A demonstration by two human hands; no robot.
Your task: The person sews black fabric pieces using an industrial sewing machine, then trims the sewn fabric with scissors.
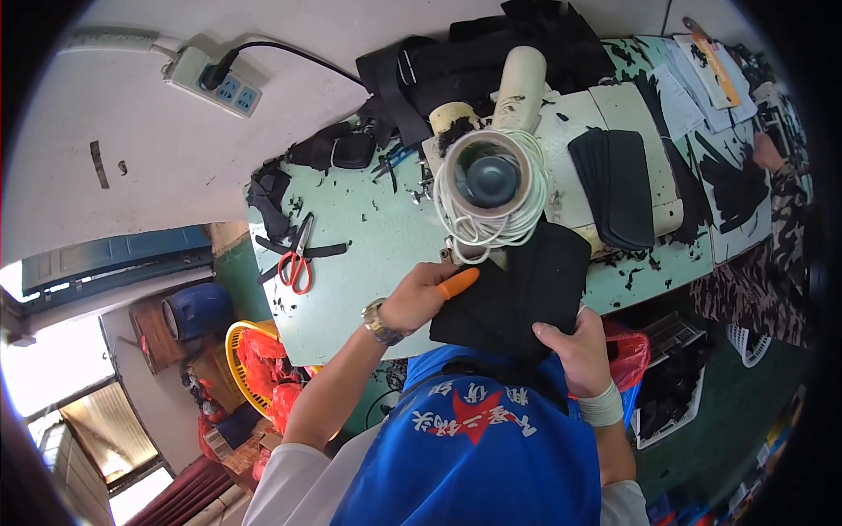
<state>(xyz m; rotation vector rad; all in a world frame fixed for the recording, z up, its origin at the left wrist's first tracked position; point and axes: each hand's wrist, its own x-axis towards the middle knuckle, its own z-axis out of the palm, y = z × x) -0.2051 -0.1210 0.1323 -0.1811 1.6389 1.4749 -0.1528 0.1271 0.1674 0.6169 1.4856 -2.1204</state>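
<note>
A piece of black fabric (526,302) lies at the front of a pale sewing machine (596,114) and hangs over the table edge toward my blue apron. My left hand (423,296), with an orange cover on one digit and a watch at the wrist, grips the fabric's left side close to the machine's needle area. That area is hidden behind a coil of white cord (456,223) looped around a round holder (450,167). At the right edge, my right hand (574,346) pinches the same fabric, thumb on top and fingers underneath. White wrapping covers my right wrist.
Orange-handled scissors (296,263) and blue-handled snips (392,160) lie on the green table (368,237). Stacked black pieces (614,188) rest on the machine. A yellow basket (235,359) stands lower left, a white crate (671,408) lower right. A co-worker's hand (769,153) shows at far right.
</note>
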